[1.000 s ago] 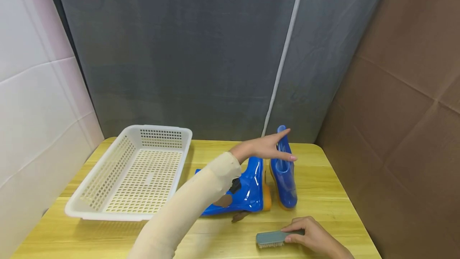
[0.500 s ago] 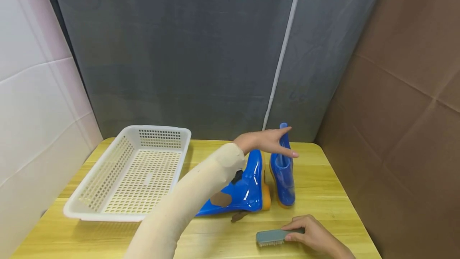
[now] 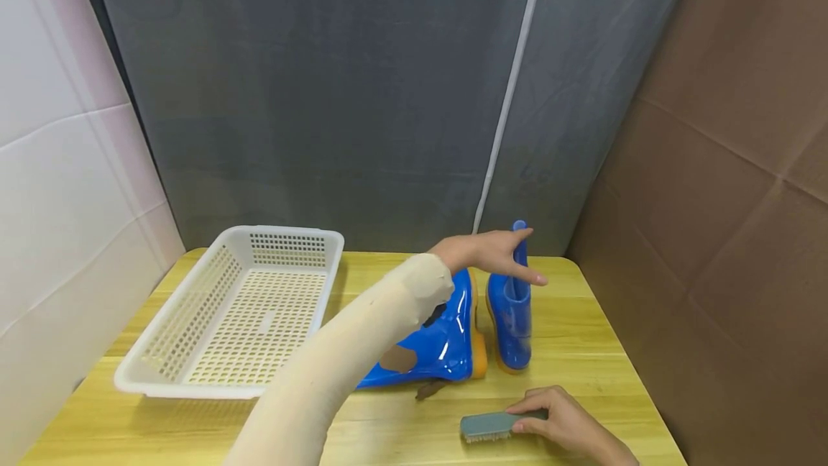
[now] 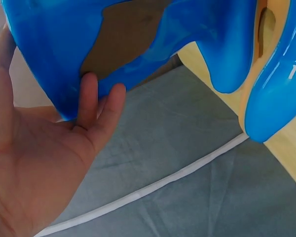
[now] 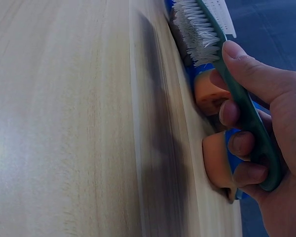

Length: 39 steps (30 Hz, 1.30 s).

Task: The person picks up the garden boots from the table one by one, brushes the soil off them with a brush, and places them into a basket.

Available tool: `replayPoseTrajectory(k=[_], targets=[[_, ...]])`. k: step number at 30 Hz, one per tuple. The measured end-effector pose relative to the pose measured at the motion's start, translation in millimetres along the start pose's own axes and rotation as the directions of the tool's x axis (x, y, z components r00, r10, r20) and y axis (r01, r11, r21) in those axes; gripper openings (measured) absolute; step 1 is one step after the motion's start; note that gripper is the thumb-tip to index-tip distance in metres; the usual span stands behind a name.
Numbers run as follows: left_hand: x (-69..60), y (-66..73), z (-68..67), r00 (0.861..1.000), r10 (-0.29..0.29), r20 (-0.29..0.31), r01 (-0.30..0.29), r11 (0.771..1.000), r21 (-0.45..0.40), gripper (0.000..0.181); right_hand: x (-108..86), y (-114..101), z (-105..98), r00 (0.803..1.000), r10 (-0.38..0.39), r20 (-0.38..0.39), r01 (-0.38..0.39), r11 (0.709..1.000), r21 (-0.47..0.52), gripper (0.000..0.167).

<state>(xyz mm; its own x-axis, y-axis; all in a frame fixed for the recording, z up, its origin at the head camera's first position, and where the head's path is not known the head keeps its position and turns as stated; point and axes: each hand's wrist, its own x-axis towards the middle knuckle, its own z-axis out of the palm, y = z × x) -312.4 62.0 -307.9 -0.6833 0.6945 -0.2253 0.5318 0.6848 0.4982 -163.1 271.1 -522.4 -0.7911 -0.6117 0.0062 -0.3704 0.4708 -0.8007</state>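
My left hand (image 3: 494,252) grips the top of the shaft of an upright blue rain boot (image 3: 516,329), which has an orange sole. In the left wrist view, the fingers (image 4: 88,98) lie against the shaft beside a brown patch (image 4: 126,37). A second blue rain boot (image 3: 446,340) lies on its side to the left, partly behind my left sleeve, its heel toward the first. My right hand (image 3: 564,423) holds a grey-green scrub brush (image 3: 488,426) by its handle, near the front of the table. The right wrist view shows its pale bristles (image 5: 195,32).
A white perforated plastic basket (image 3: 155,385) stands at the left of the wooden table (image 3: 576,351). A small brown piece (image 3: 431,388) shows at the lying boot's lower edge. A grey curtain (image 3: 323,106) hangs behind, and a brown one (image 3: 731,221) at the right.
My left hand has moved slightly right and back, and the top of the upright boot has shifted right with it. My right hand and the brush have barely moved.
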Motion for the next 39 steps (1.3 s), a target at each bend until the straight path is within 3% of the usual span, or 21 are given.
replayPoseTrajectory(k=[10,19,24,33,39], targets=[[-2.6,1.2,5.0,1.000,0.009,-0.024,-0.009,1.000,0.026,0.097,0.6,1,1,1.000,-0.019,0.002,0.019,1.000,-0.004,0.029],[-1.5,10.8,18.6,0.999,-0.033,-0.040,0.033,0.999,0.014,0.087,-1.2,1,1,1.000,-0.019,-0.002,0.019,1.000,-0.010,0.028],[-0.5,15.4,23.2,0.997,-0.011,-0.079,0.013,1.000,0.026,0.084,-1.8,2,2,1.000,-0.006,0.004,0.006,1.000,0.012,0.029],[7.4,18.2,27.7,0.981,0.082,-0.174,-0.057,0.988,0.146,0.082,-3.1,2,3,1.000,0.020,-0.006,-0.020,0.999,0.026,0.030],[11.9,20.5,29.6,0.973,0.118,-0.196,-0.080,0.978,0.192,0.078,-5.5,0,2,0.999,0.044,-0.003,-0.044,0.998,0.038,0.031]])
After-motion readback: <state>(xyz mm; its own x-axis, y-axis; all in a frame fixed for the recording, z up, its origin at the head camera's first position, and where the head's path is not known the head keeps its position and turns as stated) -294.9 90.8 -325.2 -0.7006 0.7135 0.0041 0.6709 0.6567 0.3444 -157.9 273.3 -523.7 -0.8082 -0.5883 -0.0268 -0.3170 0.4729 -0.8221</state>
